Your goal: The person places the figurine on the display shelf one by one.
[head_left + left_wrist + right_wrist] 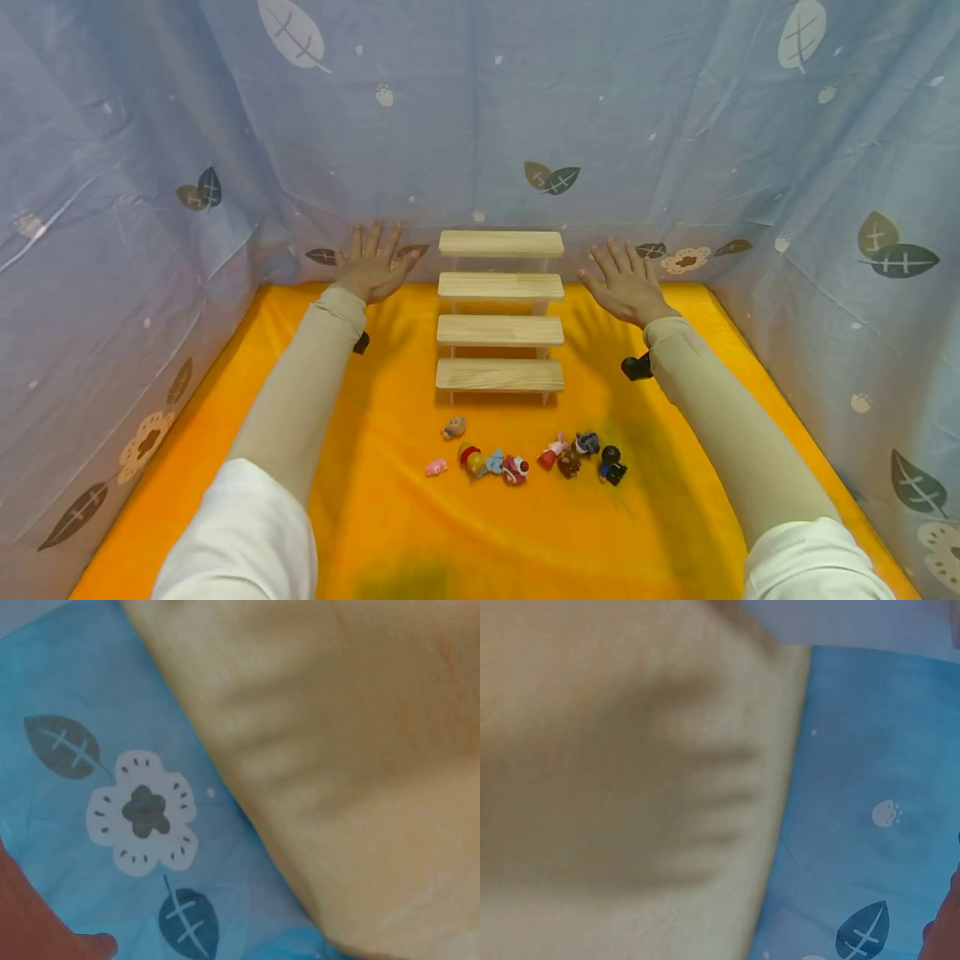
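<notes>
My left hand (372, 268) is held out with fingers spread, left of a wooden step rack (500, 330) with pale treads. On the rack's other side my right hand (624, 285) is likewise spread, palm down, holding nothing. Both cast shadows on the orange cloth. In front of the rack lie several small toy figures: a pink pig (436, 467), a red-and-yellow bear (472, 459), a pink rabbit figure in red (552, 451), a brown figure (569, 463), a grey-blue one (587, 443) and a black-headed one (612, 465). Only part of each hand shows in its wrist view.
Orange cloth (480, 542) covers the surface. Blue-grey curtains (480, 125) with leaf and flower prints rise at the back and both sides. A small greyish figure (453, 427) lies just before the lowest tread. Black wrist mounts (637, 367) hang under the forearms.
</notes>
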Action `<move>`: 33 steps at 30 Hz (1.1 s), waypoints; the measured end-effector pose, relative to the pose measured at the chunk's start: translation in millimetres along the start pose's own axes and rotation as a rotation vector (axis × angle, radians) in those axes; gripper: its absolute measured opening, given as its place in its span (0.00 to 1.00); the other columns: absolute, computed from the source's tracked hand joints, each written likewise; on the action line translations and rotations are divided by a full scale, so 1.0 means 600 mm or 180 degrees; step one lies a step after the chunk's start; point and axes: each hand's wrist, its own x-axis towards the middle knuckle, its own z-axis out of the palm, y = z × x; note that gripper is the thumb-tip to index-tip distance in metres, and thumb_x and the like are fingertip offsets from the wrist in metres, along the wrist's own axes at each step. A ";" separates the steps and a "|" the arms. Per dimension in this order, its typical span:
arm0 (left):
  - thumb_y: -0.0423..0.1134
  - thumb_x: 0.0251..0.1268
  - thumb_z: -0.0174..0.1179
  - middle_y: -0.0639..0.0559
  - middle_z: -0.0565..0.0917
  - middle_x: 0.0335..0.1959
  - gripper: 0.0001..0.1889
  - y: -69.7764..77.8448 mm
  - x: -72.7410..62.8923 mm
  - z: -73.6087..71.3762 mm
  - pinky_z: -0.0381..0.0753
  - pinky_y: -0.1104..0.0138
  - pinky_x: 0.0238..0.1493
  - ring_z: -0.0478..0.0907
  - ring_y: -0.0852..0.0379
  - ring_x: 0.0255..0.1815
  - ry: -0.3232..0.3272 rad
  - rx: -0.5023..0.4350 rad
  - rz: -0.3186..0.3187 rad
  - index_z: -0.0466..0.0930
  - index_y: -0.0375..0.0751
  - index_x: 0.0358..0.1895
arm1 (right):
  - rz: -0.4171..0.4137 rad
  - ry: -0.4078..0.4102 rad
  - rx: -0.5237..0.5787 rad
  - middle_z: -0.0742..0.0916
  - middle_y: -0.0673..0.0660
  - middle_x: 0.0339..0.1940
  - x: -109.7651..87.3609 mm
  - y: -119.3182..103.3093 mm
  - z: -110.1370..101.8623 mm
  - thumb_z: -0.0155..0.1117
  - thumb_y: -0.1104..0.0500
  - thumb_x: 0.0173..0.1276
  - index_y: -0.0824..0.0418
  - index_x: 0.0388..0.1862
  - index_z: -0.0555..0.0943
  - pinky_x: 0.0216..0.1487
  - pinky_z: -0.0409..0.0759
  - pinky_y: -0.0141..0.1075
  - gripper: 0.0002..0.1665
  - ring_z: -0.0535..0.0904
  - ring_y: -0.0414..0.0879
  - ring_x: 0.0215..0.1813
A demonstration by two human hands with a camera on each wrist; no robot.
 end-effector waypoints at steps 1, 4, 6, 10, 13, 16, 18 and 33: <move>0.74 0.72 0.19 0.53 0.16 0.81 0.41 0.000 0.002 0.001 0.29 0.27 0.74 0.13 0.38 0.81 -0.0017 -0.0032 0.0027 0.19 0.63 0.80 | 0.0007 -0.0003 0.0010 0.37 0.60 0.86 0.001 0.000 -0.001 0.26 0.24 0.76 0.51 0.86 0.39 0.79 0.26 0.67 0.50 0.26 0.63 0.84; 0.70 0.76 0.23 0.48 0.19 0.82 0.41 0.005 0.004 0.002 0.32 0.30 0.77 0.16 0.37 0.82 0.0001 -0.0259 0.0059 0.19 0.58 0.81 | 0.0032 0.0049 0.0094 0.38 0.61 0.86 0.001 0.000 -0.004 0.24 0.24 0.76 0.52 0.85 0.38 0.79 0.28 0.66 0.51 0.28 0.64 0.85; 0.65 0.80 0.28 0.42 0.26 0.84 0.41 0.011 0.005 0.004 0.37 0.34 0.79 0.24 0.35 0.84 0.0057 -0.0537 0.0109 0.22 0.51 0.82 | 0.0071 0.0158 0.0287 0.40 0.62 0.86 -0.002 -0.001 -0.008 0.25 0.25 0.77 0.54 0.85 0.39 0.79 0.29 0.67 0.51 0.31 0.66 0.85; 0.56 0.81 0.38 0.33 0.57 0.79 0.36 0.024 -0.006 0.008 0.64 0.41 0.74 0.60 0.35 0.77 0.0317 -0.1376 -0.0030 0.44 0.41 0.82 | 0.0099 0.0443 0.0975 0.50 0.66 0.85 -0.024 -0.011 -0.027 0.35 0.30 0.79 0.58 0.84 0.47 0.79 0.37 0.69 0.48 0.40 0.69 0.83; 0.53 0.81 0.41 0.37 0.75 0.66 0.31 0.030 -0.020 0.014 0.80 0.50 0.59 0.78 0.44 0.57 0.0587 -0.2142 -0.0320 0.59 0.38 0.77 | 0.0077 0.0505 0.1509 0.58 0.66 0.82 -0.053 -0.025 -0.051 0.43 0.33 0.79 0.59 0.81 0.57 0.78 0.48 0.68 0.44 0.49 0.68 0.82; 0.51 0.82 0.43 0.45 0.78 0.52 0.26 0.029 -0.035 0.021 0.85 0.61 0.49 0.80 0.55 0.42 0.0688 -0.3007 -0.0473 0.66 0.37 0.71 | 0.0038 0.0487 0.1898 0.66 0.65 0.78 -0.087 -0.041 -0.076 0.47 0.35 0.79 0.59 0.76 0.67 0.74 0.60 0.65 0.39 0.59 0.64 0.78; 0.52 0.81 0.46 0.50 0.78 0.45 0.23 0.026 -0.045 0.027 0.87 0.65 0.44 0.80 0.59 0.36 0.0571 -0.3585 -0.0533 0.68 0.40 0.67 | -0.0034 0.0496 0.2062 0.72 0.65 0.73 -0.108 -0.052 -0.087 0.49 0.38 0.80 0.60 0.71 0.72 0.71 0.65 0.62 0.34 0.66 0.62 0.73; 0.54 0.83 0.41 0.52 0.75 0.52 0.26 0.026 -0.092 0.191 0.85 0.66 0.42 0.76 0.54 0.47 -0.0770 -0.4776 -0.0476 0.67 0.41 0.72 | -0.0659 -0.0238 0.2333 0.86 0.59 0.55 -0.159 -0.162 -0.014 0.57 0.52 0.79 0.58 0.58 0.81 0.55 0.81 0.45 0.16 0.82 0.53 0.53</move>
